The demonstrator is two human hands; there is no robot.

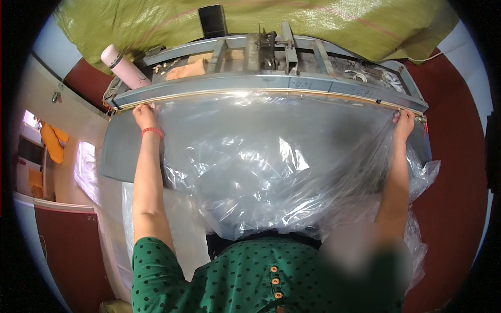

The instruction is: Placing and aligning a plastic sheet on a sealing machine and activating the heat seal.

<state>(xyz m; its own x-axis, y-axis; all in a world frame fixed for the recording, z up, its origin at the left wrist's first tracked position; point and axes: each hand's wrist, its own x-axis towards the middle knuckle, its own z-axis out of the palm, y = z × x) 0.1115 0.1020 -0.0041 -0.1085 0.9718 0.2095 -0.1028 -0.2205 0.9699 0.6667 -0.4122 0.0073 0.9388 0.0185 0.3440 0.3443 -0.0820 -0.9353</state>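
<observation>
A wide sheet of clear plastic film (pixel 245 172) spreads over a grey work surface (pixel 122 148) and hangs in folds toward my body. Its far edge runs along a long metal bar (pixel 229 83) with a thin pale strip at its foot. At the left end of that edge, my left hand (pixel 143 116) is closed on a corner of the film, just below the bar. My right hand (pixel 404 123) pinches the film at the right end, where it bunches into creases. Both arms reach forward, well apart.
Behind the bar stands a metal frame with a hinged bracket (pixel 274 49) at its middle. A pink bottle (pixel 125 68) leans at the left, beside an orange cloth (pixel 187 70). A dark phone (pixel 212 21) rests against yellow-green woven sheeting (pixel 313 18). More film hangs at the right.
</observation>
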